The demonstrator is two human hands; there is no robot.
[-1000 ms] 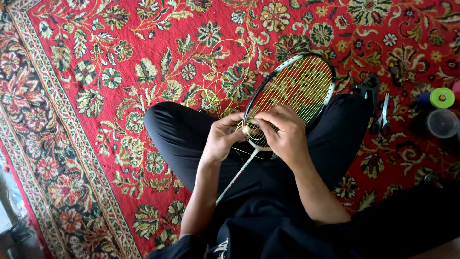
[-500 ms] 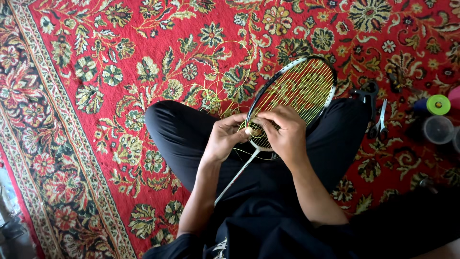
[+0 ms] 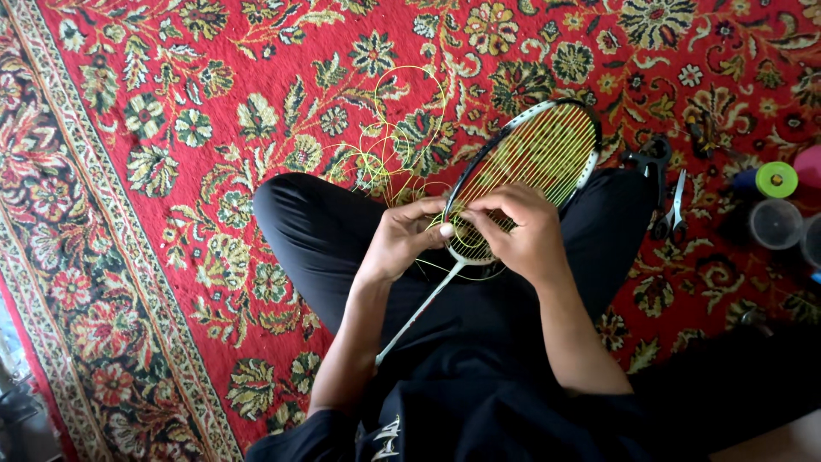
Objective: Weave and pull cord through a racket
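Racket (image 3: 534, 158) lies across the lap, head pointing up-right, shaft running down-left. Vertical yellow strings look laid in; cross weaving seems barely started near the throat. Left hand (image 3: 406, 235) pinches the frame edge, right hand (image 3: 517, 227) curls closed over the strings, loose string (image 3: 402, 128) coiled on the carpet (image 3: 171, 171)

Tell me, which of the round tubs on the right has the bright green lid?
The dark tub with the green lid is the upper one, nearer the pink thing at the edge. The clear tub just below it has no coloured lid.

Red floral carpet (image 3: 214, 103) underfoot
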